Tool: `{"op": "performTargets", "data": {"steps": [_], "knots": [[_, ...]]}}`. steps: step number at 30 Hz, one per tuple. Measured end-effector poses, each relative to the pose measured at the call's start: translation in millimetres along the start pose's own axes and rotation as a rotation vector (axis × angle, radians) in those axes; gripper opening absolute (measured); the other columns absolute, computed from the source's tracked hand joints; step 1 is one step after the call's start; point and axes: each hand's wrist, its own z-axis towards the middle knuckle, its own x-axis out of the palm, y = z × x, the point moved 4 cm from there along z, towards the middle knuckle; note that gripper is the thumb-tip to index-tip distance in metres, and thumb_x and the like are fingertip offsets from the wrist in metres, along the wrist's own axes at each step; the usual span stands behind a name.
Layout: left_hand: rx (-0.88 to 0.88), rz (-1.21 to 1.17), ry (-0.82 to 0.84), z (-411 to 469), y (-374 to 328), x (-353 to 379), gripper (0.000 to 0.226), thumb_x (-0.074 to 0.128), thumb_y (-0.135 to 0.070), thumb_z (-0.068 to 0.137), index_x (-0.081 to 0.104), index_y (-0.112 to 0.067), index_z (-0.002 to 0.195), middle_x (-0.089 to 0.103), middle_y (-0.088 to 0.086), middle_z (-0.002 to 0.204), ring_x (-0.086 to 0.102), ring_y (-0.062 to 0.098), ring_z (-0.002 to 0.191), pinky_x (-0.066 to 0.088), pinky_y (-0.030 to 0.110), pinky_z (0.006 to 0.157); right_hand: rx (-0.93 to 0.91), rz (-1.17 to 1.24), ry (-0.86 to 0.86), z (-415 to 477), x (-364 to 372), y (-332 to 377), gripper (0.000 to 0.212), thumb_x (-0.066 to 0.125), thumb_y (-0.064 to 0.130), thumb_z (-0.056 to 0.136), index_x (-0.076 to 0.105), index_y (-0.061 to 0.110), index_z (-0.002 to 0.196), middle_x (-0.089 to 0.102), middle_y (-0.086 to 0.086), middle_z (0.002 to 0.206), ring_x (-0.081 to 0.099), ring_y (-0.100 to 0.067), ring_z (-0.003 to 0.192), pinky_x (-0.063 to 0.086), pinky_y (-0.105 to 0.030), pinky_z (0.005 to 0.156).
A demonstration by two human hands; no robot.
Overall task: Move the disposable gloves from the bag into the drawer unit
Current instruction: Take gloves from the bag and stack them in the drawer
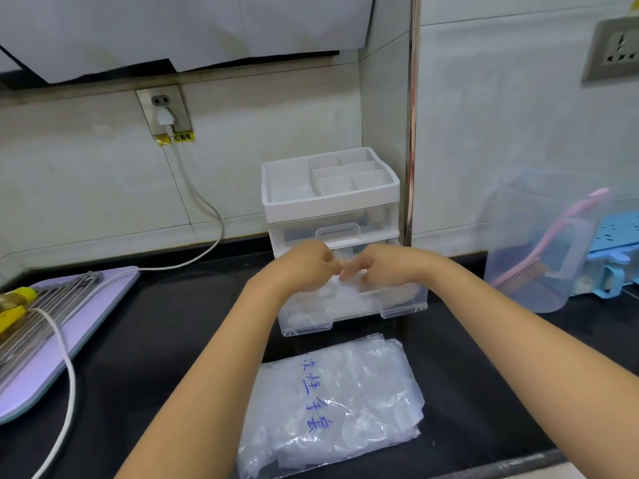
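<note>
Plastic gloves [325, 295] pinched by curled fingers of my left hand [307, 267] and right hand [383, 267] over open drawer [404, 300]; slippery stack could spring up, snagging closure.

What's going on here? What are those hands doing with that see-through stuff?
A person is filling the little drawer unit with clear plastic gloves. The left hand and the right hand are over the pulled-out bottom drawer, fingers curled, seemingly pinching gloves between them. A pile of gloves lies in that drawer. The bag with blue writing lies flat on the black counter in front.
</note>
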Motion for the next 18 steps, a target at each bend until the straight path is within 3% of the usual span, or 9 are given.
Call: {"op": "performTargets", "data": {"steps": [3,5,7,10,13,15,16,18], "knots": [[-0.023,0.108,0.047,12,-2,19,0.023,0.053,-0.028,0.093,0.064,-0.009,0.085,0.062,0.006,0.083,0.048,0.020,0.069,0.040,0.027,0.063,-0.015,0.011,0.003,6,5,1,0.036,0.047,0.007,0.092,0.069,0.027,0.113,0.065,0.004,0.120,0.058,-0.022,0.107,0.046,-0.032,0.095],[-0.059,0.149,0.072,18,-1,27,0.023,0.053,-0.028,0.093,0.055,-0.011,0.079,0.052,0.002,0.072,0.043,0.018,0.061,0.034,0.024,0.055,-0.012,0.023,0.022,8,8,1,0.034,0.046,0.005,0.091,0.068,0.030,0.100,0.065,0.001,0.119,0.058,-0.026,0.110,0.046,-0.041,0.101],[-0.083,0.185,0.098,21,0,31,0.018,0.049,-0.028,0.095,0.056,-0.011,0.094,0.056,0.002,0.084,0.048,0.018,0.070,0.037,0.024,0.060,0.004,0.043,0.060,8,9,1,0.035,0.045,0.006,0.093,0.063,0.033,0.108,0.058,0.005,0.130,0.052,-0.019,0.118,0.040,-0.036,0.106],[-0.118,0.324,0.164,23,2,30,0.031,0.047,-0.017,0.095,0.053,-0.006,0.124,0.055,0.005,0.104,0.050,0.022,0.087,0.041,0.028,0.074,0.087,0.017,0.138,11,10,-2,0.045,0.046,0.012,0.095,0.044,0.030,0.136,0.040,0.004,0.145,0.041,-0.017,0.127,0.034,-0.029,0.104],[-0.129,0.464,0.231,23,-1,28,0.017,0.044,-0.009,0.095,0.056,-0.007,0.108,0.049,0.004,0.090,0.045,0.020,0.075,0.038,0.026,0.065,0.181,-0.102,0.122,20,7,-7,0.060,0.048,0.015,0.094,0.026,0.026,0.148,0.031,0.002,0.153,0.037,-0.022,0.135,0.034,-0.032,0.107],[-0.153,0.493,0.238,24,-1,26,0.012,0.044,-0.010,0.095,0.051,-0.011,0.085,0.042,0.002,0.078,0.038,0.017,0.064,0.033,0.023,0.056,0.225,-0.198,0.062,28,3,-7,0.053,0.046,0.013,0.094,0.035,0.018,0.145,0.038,-0.003,0.149,0.043,-0.026,0.130,0.039,-0.036,0.105],[-0.159,0.496,0.242,24,-1,25,0.012,0.045,-0.012,0.095,0.050,-0.011,0.085,0.043,0.002,0.080,0.039,0.019,0.066,0.035,0.024,0.058,0.248,-0.236,0.026,30,2,-6,0.046,0.045,0.011,0.093,0.044,0.014,0.139,0.047,-0.006,0.142,0.049,-0.027,0.123,0.042,-0.037,0.101],[-0.151,0.491,0.261,25,0,26,0.014,0.046,-0.015,0.096,0.055,-0.009,0.105,0.047,0.005,0.093,0.044,0.023,0.079,0.038,0.028,0.069,0.295,-0.268,-0.013,30,1,-3,0.035,0.045,0.010,0.092,0.055,0.008,0.126,0.057,-0.009,0.127,0.055,-0.027,0.112,0.046,-0.035,0.095]]}}
